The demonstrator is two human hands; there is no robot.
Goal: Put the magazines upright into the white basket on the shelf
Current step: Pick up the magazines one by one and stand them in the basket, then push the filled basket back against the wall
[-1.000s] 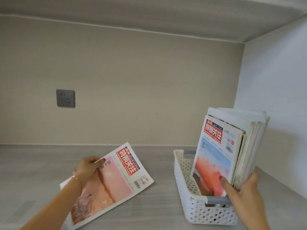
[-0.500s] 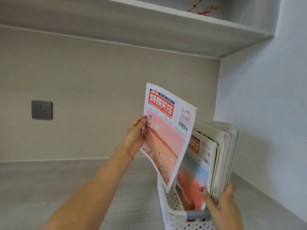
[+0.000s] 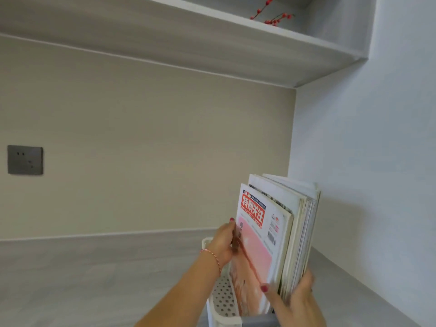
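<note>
nearly done: pink magazine (image 3: pixel 258 244) upright in white basket (image 3: pixel 220 300), left hand (image 3: pixel 224 244) fingers pinching its edge, right hand (image 3: pixel 295 300) clamping the stack (image 3: pixel 302 232) beyond.

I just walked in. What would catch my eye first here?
The pink-covered magazine with its red title, standing in the white basket at lower right. The left hand grips its edge, and the right hand steadies the stack behind. Red berries peek over the upper shelf.

L hand (image 3: pixel 224 241) raised, fingers (image 3: pixel 232 224) curled in a grip (bracelet on wrist), R hand (image 3: pixel 296 300) low, fingers clasping
</note>
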